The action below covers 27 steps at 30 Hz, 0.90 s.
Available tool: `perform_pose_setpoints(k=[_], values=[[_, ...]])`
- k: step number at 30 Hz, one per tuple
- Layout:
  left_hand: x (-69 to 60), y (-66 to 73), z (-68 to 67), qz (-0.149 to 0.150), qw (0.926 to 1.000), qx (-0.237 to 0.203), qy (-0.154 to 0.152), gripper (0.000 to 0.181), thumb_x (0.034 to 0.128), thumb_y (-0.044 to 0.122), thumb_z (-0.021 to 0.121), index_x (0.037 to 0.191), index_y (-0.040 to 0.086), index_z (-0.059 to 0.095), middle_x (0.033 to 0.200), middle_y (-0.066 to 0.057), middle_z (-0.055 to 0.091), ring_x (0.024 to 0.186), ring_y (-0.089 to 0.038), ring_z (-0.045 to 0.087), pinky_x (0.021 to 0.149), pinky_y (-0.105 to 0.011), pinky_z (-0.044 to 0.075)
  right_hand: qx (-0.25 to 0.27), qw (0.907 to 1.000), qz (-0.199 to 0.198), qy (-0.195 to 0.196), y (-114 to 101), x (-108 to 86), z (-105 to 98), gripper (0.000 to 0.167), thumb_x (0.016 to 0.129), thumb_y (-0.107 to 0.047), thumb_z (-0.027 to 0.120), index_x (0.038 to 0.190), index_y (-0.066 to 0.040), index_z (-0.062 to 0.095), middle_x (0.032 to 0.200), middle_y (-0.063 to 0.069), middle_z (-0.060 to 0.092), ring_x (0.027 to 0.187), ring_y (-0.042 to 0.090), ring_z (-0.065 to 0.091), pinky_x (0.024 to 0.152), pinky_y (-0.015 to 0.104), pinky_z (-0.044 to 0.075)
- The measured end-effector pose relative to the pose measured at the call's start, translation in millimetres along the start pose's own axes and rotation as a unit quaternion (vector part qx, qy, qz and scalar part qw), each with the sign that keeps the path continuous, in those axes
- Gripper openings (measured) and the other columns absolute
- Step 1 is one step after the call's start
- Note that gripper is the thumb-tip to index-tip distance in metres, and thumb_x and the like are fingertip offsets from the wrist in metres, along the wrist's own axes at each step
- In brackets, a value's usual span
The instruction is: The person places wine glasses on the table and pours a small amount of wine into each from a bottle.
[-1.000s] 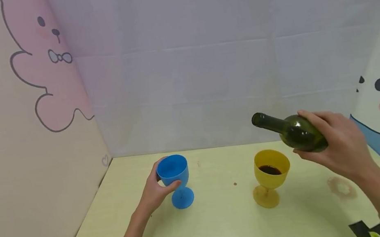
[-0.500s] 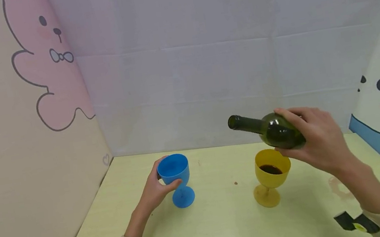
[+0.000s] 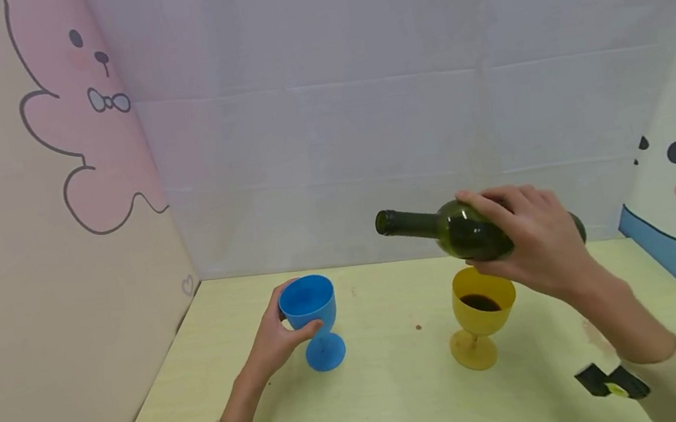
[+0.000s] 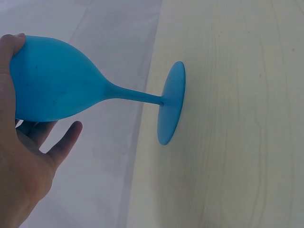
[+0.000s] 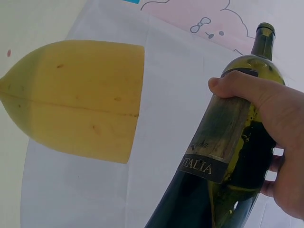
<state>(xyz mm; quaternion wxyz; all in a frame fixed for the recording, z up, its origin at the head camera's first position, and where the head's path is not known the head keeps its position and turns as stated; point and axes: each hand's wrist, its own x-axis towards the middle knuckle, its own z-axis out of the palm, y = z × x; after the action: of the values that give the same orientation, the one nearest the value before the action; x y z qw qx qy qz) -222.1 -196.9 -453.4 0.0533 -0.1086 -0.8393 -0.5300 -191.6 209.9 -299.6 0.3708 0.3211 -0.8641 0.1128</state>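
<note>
We had fingers curled: our left hand round the blue cup, toward the surface's far left corner, our right hand round the tipped green bottle.

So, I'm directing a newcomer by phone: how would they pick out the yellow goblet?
On the pale table, look right of centre, near the bottle held in the right hand. The yellow goblet stands upright, dark liquid showing inside; the blue goblet, in the left hand, shows none.
</note>
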Motion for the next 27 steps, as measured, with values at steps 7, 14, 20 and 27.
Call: perform_pose_setpoints(k=[7,14,20,27], values=[[-0.4,-0.3,1.0,0.007,1.0000,-0.003,0.002,0.083,0.0801,0.033,0.082,0.148,0.018,0.036,0.146,-0.014,0.049,0.134,-0.042,0.047,0.099,-0.061,0.048,0.003,1.0000,-0.004,-0.004,-5,8.7,4,0.101,0.055,-0.023,0.098,0.143,-0.022,0.050,0.122,0.017,0.059,0.109,0.040,0.053,0.088,0.057,0.040],[-0.3,-1.0,1.0,0.005,1.0000,-0.006,0.003,0.083,0.0798,0.034,0.082,0.147,0.019,0.036,0.146,-0.013,0.049,0.133,-0.041,0.048,0.098,-0.060,0.049,0.000,0.9998,-0.020,-0.001,-8,16.8,12,0.100,0.055,-0.028,0.097,0.143,-0.023,0.050,0.121,0.016,0.060,0.106,0.039,0.055,0.086,0.056,0.043],[-0.2,-1.8,0.1,0.009,0.9999,-0.010,-0.001,0.081,0.0813,0.032,0.081,0.147,0.017,0.036,0.147,-0.014,0.048,0.133,-0.041,0.048,0.099,-0.061,0.049,0.003,0.9997,-0.022,-0.008,-12,24.8,17,0.098,0.058,-0.027,0.096,0.144,-0.024,0.048,0.120,0.015,0.060,0.105,0.037,0.055,0.086,0.055,0.043],[-0.8,-0.7,1.0,0.004,0.9999,-0.016,-0.002,0.081,0.0808,0.031,0.081,0.147,0.019,0.036,0.147,-0.013,0.048,0.135,-0.041,0.047,0.100,-0.062,0.047,0.000,0.9993,-0.028,-0.024,-17,32.5,23,0.103,0.056,-0.030,0.097,0.145,-0.026,0.046,0.121,0.015,0.059,0.104,0.037,0.054,0.086,0.055,0.043]])
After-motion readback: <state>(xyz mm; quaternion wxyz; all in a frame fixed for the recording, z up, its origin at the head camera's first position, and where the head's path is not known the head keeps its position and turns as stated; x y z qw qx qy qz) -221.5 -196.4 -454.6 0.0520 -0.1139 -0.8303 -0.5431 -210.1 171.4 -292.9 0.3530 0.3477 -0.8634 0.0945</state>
